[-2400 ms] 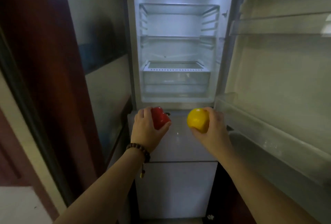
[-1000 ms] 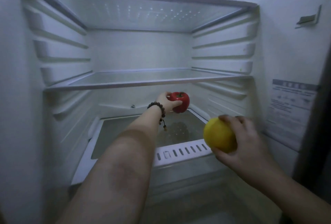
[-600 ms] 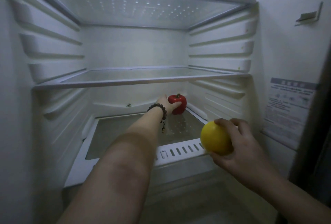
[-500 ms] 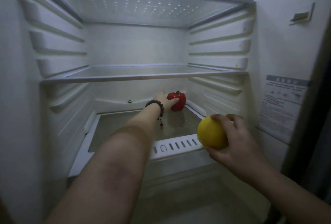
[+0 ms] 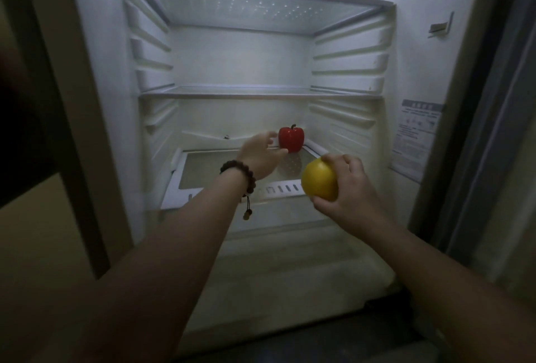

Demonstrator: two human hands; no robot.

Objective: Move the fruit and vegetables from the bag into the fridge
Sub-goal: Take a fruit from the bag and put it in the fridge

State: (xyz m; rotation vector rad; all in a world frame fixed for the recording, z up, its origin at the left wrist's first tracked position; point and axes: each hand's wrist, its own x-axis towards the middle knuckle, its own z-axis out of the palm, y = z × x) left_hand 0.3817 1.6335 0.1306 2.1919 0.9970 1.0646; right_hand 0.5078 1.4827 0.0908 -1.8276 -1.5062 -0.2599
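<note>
Head view shows a red bell pepper (image 5: 291,139) standing upright, stem up, at the back right of the lowest glass shelf (image 5: 226,171) inside the open fridge (image 5: 420,43). Nothing grips it. The left hand (image 5: 261,153) hovers just in front and to the left of the pepper, fingers (image 5: 268,137) loosely spread and slightly curved, holding nothing; the thumb tip reaches toward the pepper's lower left side, and whether it touches cannot be told from this angle. A dark beaded bracelet (image 5: 239,175) with a small hanging tassel circles that wrist.

Nearer the camera, a round yellow fruit (image 5: 319,180), possibly a lemon or an orange, sits in the right hand (image 5: 351,191). Its fingers curl over the top and right side of the fruit, and the thumb presses underneath, so the fruit is firmly cupped. This hand is held in the air at the front edge of the same shelf, over the white slotted trim strip (image 5: 281,188) that runs along the shelf front.

Below that shelf lies a clear crisper drawer (image 5: 290,243); its contents cannot be made out through the frosted front. Above the pepper, a middle glass shelf (image 5: 255,91) and a top glass shelf (image 5: 261,5) span the compartment, with ribbed shelf rails down both side walls. A printed label (image 5: 414,139) is stuck on the right inner wall, its text too small to read, and a small bracket (image 5: 441,27) sits higher on that wall.
</note>
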